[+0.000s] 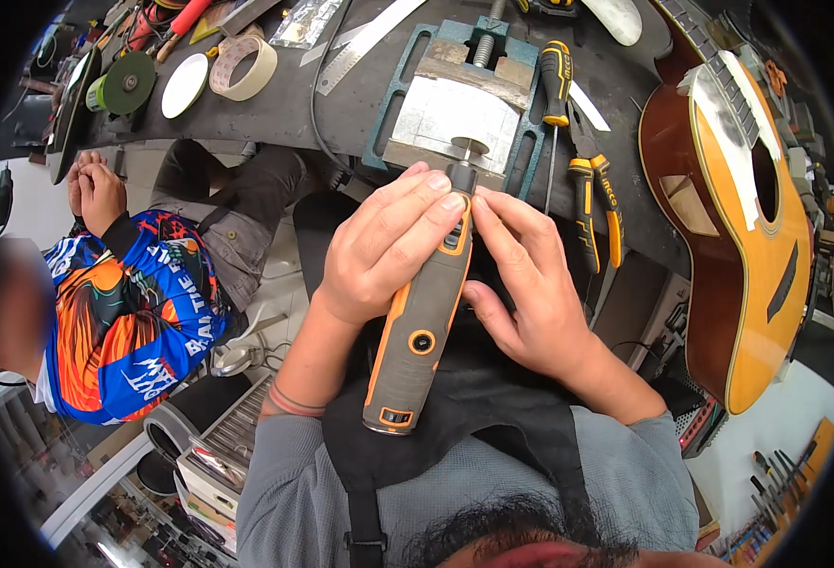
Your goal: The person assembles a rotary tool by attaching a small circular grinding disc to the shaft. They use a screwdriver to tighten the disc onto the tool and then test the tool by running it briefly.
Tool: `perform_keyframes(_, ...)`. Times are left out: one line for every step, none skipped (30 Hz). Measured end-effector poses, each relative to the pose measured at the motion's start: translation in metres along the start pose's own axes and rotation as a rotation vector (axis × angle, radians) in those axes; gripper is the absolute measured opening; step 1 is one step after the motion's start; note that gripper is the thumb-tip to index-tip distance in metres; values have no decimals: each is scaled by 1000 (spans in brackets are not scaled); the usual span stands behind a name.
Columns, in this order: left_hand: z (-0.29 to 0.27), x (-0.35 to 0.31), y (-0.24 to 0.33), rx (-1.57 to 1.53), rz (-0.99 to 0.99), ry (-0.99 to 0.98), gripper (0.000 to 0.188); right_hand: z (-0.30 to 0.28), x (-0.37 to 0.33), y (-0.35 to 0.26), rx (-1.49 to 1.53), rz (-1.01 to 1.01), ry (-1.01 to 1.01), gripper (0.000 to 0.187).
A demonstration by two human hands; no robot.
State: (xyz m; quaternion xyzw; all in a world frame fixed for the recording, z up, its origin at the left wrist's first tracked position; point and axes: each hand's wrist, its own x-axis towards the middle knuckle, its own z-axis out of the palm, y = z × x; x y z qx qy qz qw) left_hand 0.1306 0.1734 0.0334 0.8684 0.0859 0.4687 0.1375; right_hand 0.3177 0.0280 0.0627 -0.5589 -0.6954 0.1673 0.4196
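Observation:
A grey and orange rotary tool (412,355) points away from me, its back end near my chest. My left hand (379,248) is wrapped over its front half, fingers lying across the body near the nose. From the other side, my right hand (529,289) has its fingertips against the nose, with the thumb lower by the casing. A small round disc (464,144) on a thin shaft sticks out of the tool's tip. It sits over the near edge of a pale metal plate (455,106) clamped in a green bench vise (402,80); contact cannot be made out.
Right of the vise lie a screwdriver (556,85) and yellow-black pliers (595,189). A guitar (767,284) stands at the right. Tape (243,68), a grinding disc (130,83) and a steel ruler (367,43) lie at the left. Another person (133,322) sits at my left.

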Motion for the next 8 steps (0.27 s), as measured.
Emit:
perform_keyframes(0, 0, 0, 0, 0, 0, 48, 0, 0, 0, 0, 0, 0, 91)
perform_keyframes(0, 0, 1, 1, 0, -1, 48, -1, 0, 0, -3, -2, 0, 91)
perform_keyframes(0, 0, 1, 2, -1, -2, 48, -2, 0, 0, -6, -4, 0, 91)
perform_keyframes(1, 0, 1, 4, -1, -3, 48, -2, 0, 0, -9, -6, 0, 91)
perform_keyframes(1, 1, 1, 5, 0, -3, 48, -2, 0, 0, -13, -6, 0, 91)
perform_keyframes(1, 1, 1, 6, 1, -3, 48, -2, 0, 0, -17, -7, 0, 91)
perform_keyframes(0, 1, 1, 8, 2, -3, 48, -2, 0, 0, -21, -7, -1, 91)
perform_keyframes(1, 1, 1, 8, 2, -4, 48, -2, 0, 0, -18, -7, 0, 91)
